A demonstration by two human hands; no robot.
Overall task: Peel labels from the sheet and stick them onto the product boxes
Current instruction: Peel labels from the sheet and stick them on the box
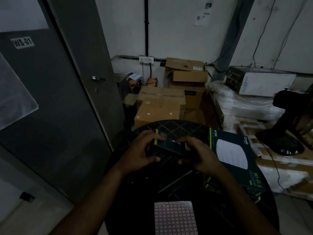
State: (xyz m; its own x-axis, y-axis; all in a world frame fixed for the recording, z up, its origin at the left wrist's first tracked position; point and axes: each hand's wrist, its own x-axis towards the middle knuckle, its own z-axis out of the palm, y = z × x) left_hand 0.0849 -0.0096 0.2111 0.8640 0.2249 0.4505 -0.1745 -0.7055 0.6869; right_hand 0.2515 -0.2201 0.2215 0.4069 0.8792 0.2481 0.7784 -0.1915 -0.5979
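Note:
A small dark product box point(171, 144) with a green stripe is held above the round black table point(171, 126). My left hand point(144, 150) grips its left side. On its right side, my right hand point(198, 155) holds the box with fingertips on the top face, where a small pale label shows. The label sheet point(175, 217), white with rows of small pink-edged labels, lies flat at the table's near edge. A larger dark Wi-Fi product box point(237, 156) lies flat to the right, its near end beyond my right hand.
Several more dark boxes point(211, 185) lie under my right forearm. Brown cartons point(160, 106) are stacked behind the table. A grey door point(55, 99) stands at the left. A black fan point(288, 126) and white wrapped bundles point(245, 102) sit at the right.

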